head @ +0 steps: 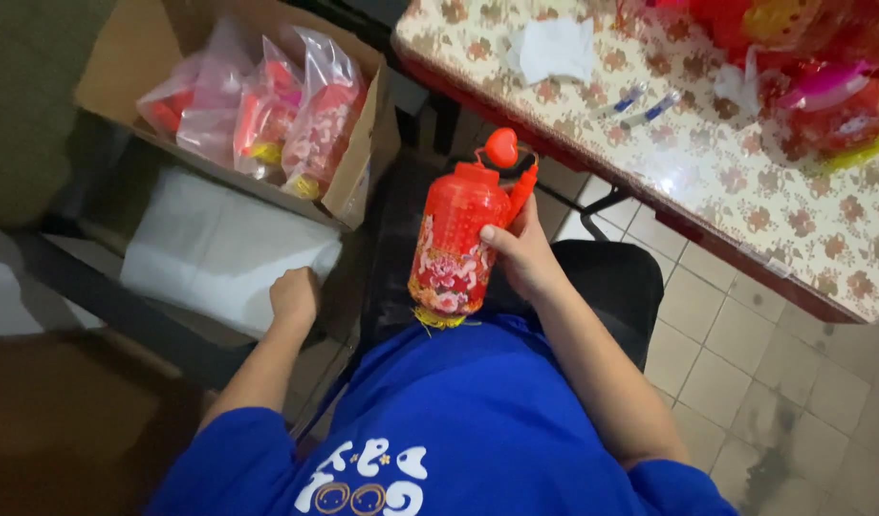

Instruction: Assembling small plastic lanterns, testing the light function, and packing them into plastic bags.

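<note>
Over the lap, centre of view: a red lantern-shaped toy (452, 239) stands nearly upright, tilted a little to the left, above the blue shirt (458, 430).
Toy body: a ribbed red barrel with a printed band of pink and white figures around its lower half and a short yellow fringe at its base.
Toy top: a red heart-shaped knob (501, 146) sits above the cap, and a red stick runs along the right side of the barrel.
Right hand (523, 253): wrapped around the right side of the toy, thumb lying across the front of the barrel and the other fingers curled behind it, gripping it firmly.
Left hand (294, 294): closed into a loose fist, knuckles up, resting against the edge of the white sheet (219, 248); whether it pinches the sheet I cannot tell.
White sheet: a broad pale slab or wrapped stack lying low on the left, just under the box.
Cardboard box (358, 172): open, to the upper left of the toy, holding several clear plastic bags (315, 119) with red and yellow pieces inside.
Chair: a dark seat (607, 277) shows behind the right forearm.
Table (745, 182): on the upper right, covered by a glossy floral cloth, well apart from the toy.
On the table: a white tissue (554, 48) near the far edge and a heap of red and pink packaged goods (822, 86) in the corner.
Floor: pale square tiles (745, 373) on the right.
</note>
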